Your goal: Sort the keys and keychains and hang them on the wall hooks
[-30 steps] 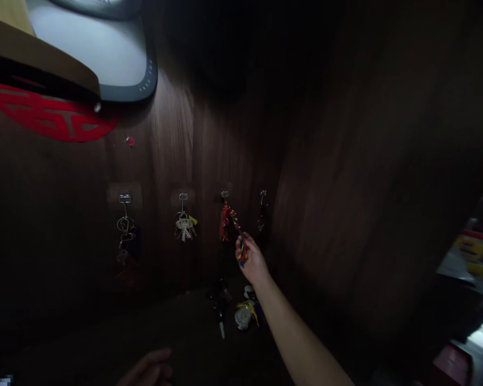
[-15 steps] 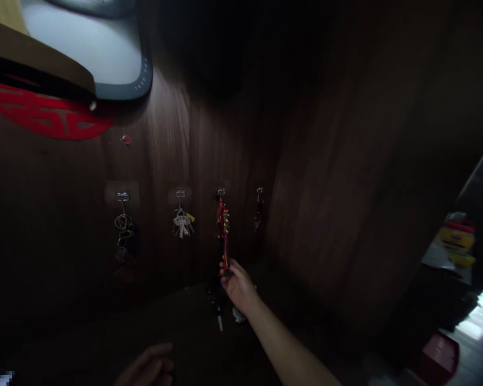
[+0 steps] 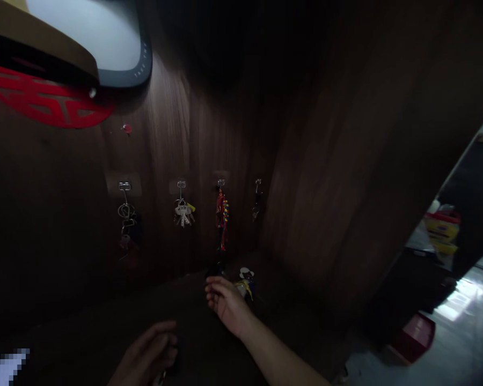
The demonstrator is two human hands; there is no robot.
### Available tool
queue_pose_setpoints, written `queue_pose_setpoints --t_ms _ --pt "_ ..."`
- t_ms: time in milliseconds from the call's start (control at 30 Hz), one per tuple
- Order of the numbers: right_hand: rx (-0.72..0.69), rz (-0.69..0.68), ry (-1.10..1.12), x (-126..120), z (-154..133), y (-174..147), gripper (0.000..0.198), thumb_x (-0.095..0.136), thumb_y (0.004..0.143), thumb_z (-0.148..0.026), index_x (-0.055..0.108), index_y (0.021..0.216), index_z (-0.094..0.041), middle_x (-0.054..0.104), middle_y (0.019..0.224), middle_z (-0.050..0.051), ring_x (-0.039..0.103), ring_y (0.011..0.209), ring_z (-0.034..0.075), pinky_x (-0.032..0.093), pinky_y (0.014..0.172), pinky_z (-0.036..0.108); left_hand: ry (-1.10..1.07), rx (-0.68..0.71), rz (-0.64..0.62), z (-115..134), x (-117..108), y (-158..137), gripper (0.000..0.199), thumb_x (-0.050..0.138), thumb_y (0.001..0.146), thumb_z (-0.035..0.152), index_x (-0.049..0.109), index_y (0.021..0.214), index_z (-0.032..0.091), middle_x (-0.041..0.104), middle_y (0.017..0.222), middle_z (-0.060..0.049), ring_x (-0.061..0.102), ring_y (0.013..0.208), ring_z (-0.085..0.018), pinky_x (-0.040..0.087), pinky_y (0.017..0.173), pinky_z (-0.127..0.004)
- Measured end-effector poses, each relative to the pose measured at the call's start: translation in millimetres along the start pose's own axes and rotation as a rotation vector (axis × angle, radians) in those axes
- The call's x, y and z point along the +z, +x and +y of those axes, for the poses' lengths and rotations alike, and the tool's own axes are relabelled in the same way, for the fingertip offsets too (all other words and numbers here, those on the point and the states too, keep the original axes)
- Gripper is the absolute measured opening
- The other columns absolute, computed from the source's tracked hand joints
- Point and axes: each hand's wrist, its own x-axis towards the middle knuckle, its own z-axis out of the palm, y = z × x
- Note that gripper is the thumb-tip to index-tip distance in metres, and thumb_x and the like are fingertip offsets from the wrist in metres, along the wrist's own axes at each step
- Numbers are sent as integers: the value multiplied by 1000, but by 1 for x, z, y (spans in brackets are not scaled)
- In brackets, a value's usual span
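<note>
Over the dark shelf, my right hand has its fingers curled together. Whatever they hold, if anything, is hidden. A black object lies just behind those fingertips, and a small figure-like trinket with white and yellow parts lies beside the hand. My left hand is lower left with bent fingers; a small pale glint shows under it, too dark to name. Above, a red keychain with a colourful beaded tassel hangs freely from a hook.
More keys hang on hooks: a ring bunch at left, silver keys with a yellow tag, a dark set at right. A red cutout and rounded panel are upper left. A side panel bounds the right.
My right hand has let go of the tassel and dropped to the shelf. The tassel now hangs down by itself. My left hand has come slightly up into view.
</note>
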Motion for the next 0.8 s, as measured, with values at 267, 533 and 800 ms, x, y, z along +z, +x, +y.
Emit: queue_pose_setpoints --t_ms 267,533,800 --pt "-88 -40 -308 13 34 -14 14 63 64 -25 61 74 -15 61 59 -2 52 46 7 34 44 17 84 118 75 -2 -4 3 50 75 55 56 68 86 18 66 68 0 66 63 -18 50 57 -23" --pt "-226 -198 -720 12 48 -24 11 50 75 -19 61 77 -18 58 61 -5 52 49 7 36 49 18 450 316 125 11 -15 -6 34 63 68 49 67 89 23 72 75 -1 69 74 -22 52 68 -26" --pt "-247 -195 -776 11 47 -27 12 49 76 -17 61 79 -18 59 63 -4 52 48 8 36 48 18 758 431 113 23 -28 -12 20 57 74 37 71 85 28 74 93 2 65 93 -23 47 86 -28"
